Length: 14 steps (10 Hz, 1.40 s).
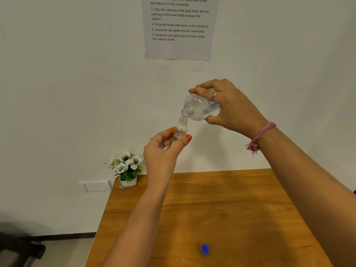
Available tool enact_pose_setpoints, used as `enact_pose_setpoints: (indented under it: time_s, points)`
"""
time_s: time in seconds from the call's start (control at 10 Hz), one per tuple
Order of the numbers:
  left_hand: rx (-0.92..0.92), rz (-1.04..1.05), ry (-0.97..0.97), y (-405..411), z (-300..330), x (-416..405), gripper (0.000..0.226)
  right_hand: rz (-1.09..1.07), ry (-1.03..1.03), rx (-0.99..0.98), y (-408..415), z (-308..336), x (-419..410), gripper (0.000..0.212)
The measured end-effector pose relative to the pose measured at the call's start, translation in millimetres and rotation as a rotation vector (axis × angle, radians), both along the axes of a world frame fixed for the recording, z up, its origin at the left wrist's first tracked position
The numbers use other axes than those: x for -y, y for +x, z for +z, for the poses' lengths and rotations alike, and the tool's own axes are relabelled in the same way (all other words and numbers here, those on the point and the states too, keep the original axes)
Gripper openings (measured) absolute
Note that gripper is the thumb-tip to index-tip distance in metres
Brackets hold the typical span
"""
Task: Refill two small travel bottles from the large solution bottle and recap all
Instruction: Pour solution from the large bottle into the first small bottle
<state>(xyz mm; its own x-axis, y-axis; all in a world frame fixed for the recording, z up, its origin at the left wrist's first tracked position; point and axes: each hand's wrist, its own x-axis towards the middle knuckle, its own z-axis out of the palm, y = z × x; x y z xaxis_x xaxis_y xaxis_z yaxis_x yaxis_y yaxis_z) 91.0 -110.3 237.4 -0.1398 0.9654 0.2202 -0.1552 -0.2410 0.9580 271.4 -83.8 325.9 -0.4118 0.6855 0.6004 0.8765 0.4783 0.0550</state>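
Large solution bottle point(200, 108) up in the air, tipped well over, uncapped mouth angled down and left. Gripped around its body by the right hand point(229, 108), fingers point(202, 90) curled over the top side, thumb underneath, ring on one finger, pink thread band point(259, 136) at the wrist. Clear liquid pooled along the lower side of the bottle. Mouth touching, or just about touching, the open neck of the small travel bottle point(180, 132) directly below it. Cannot tell whether any liquid is crossing over.

Travel bottle held roughly upright, leaning slightly right, well above the bench point(221, 205). Pinched by the left hand point(163, 151), thumb on the right of its body, fingertips on the left, other fingers loosely curled behind, gold ring showing. No cap on it.

Down on the bench, near the front edge, a blue cap point(204, 248) lying alone, well apart from both hands. Second travel bottle nowhere in view.

At the far left corner of the bench, a small white pot of white flowers point(126, 168), just beside the wall. Behind it on the wall, a white socket plate point(96, 185). Higher up, a printed instruction sheet point(179, 27) taped to the wall, top cut off by the edge of the view.
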Motion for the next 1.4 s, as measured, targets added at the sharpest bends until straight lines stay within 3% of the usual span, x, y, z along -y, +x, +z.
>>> enact_pose_setpoints:
  time_s: [1.4]
  points:
    - [-0.008, -0.013, -0.011, 3.4, -3.9, -0.7, 0.042, -0.001, 0.0, 0.012, 3.1, -0.9, 0.8, 0.066]
